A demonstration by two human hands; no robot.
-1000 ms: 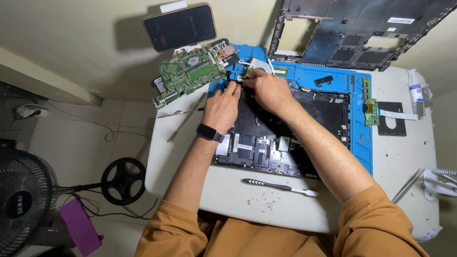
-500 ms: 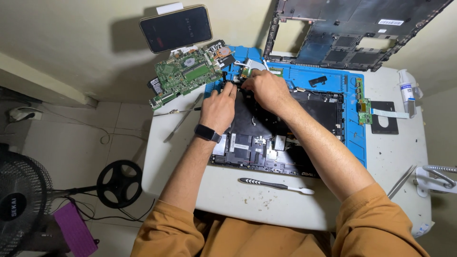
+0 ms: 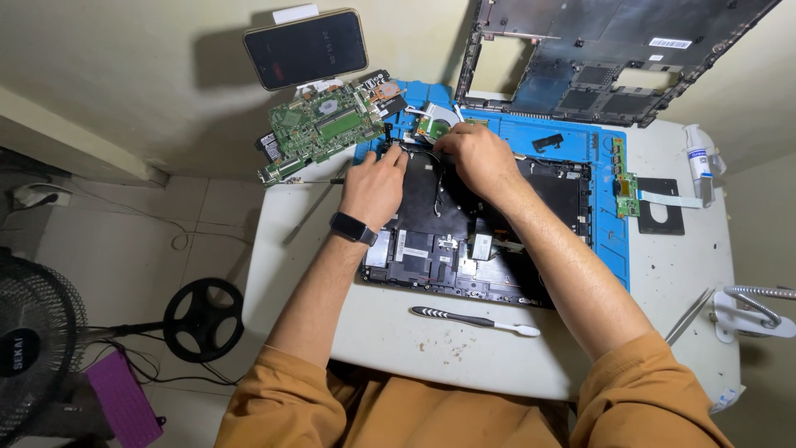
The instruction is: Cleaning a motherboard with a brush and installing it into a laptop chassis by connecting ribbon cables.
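Fingers [image 3: 390, 159] of both hands bunched on laptop chassis [image 3: 431, 249], grip hidden.

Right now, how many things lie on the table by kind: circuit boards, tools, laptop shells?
Circuit boards: 2, a large green board and a small green board.
Tools: 2, a brush and tweezers.
Laptop shells: 2, an open base and a leaning cover.
Total: 6

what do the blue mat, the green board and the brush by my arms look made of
Mat: likely silicone or rubber, matte blue with moulded compartments. Board: rigid green circuit laminate, slightly glossy, with metal chips and connectors. Brush: looks plastic, dark ribbed handle and white head; its bristles are too small to tell.
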